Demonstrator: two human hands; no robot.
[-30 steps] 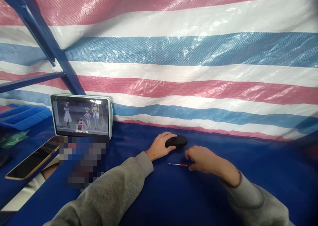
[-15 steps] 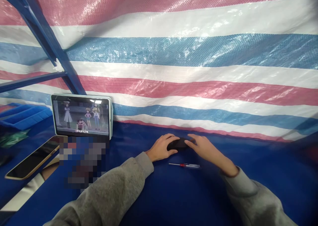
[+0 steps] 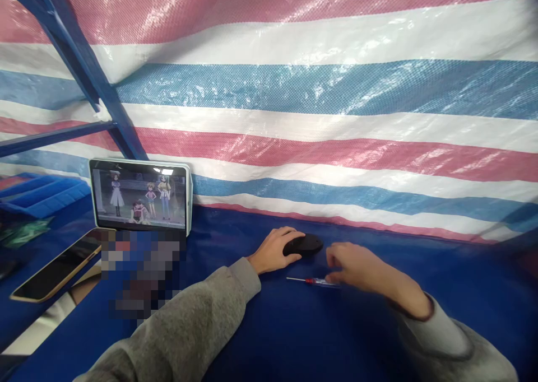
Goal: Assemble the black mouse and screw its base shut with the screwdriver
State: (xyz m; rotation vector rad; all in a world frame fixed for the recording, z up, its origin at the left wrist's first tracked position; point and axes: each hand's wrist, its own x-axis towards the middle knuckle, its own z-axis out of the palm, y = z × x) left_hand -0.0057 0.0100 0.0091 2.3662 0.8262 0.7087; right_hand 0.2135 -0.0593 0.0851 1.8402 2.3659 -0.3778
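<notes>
A black computer mouse (image 3: 310,244) lies on the blue table, and my left hand (image 3: 278,250) is wrapped round its left end. To the right, my right hand (image 3: 355,265) is apart from the mouse, its fingers curled and a little blurred. Its fingertips are over the clear handle end of a small screwdriver (image 3: 310,281) with a red collar, which lies in front of the mouse. Whether those fingertips touch the handle is hard to tell.
A tablet (image 3: 140,197) showing a cartoon leans upright at the left. Nearer lies a phone (image 3: 61,267) beside a pixelated patch. Blue trays (image 3: 50,194) stand at the far left. A striped sheet (image 3: 315,85) hangs behind the blue table (image 3: 269,337).
My right hand has come off the mouse and moved right and nearer, to the screwdriver's handle. My left hand has stayed on the mouse.
</notes>
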